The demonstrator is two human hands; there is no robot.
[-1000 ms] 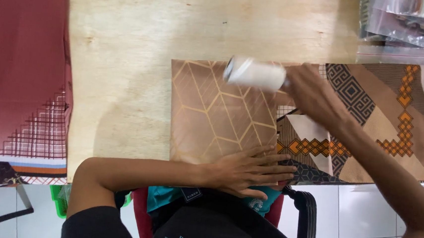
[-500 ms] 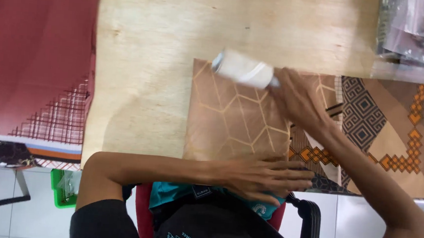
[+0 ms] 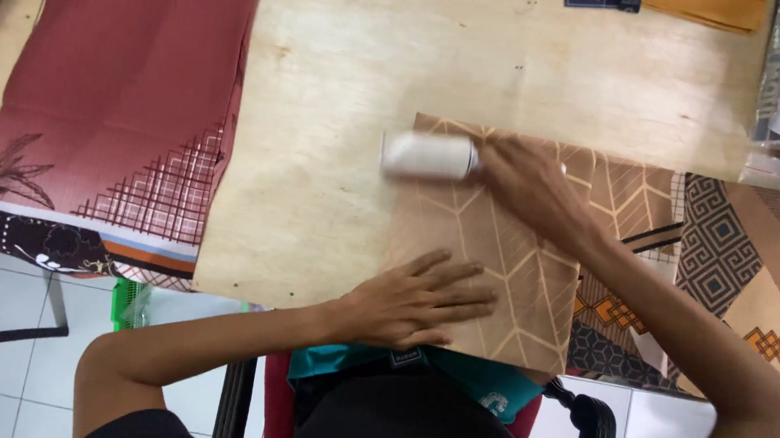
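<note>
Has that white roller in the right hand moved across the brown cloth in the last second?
Yes. The white roller has slid left across the brown folded cloth, from near its right edge to overhanging its top-left corner.

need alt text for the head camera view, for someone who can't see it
Seen from above, a person's right hand holds a white roller at the top edge of a folded tan cloth with gold lines, while the left hand lies flat on its near edge. The cloth rests on a plywood table, with a dark red cloth to the left.
</note>
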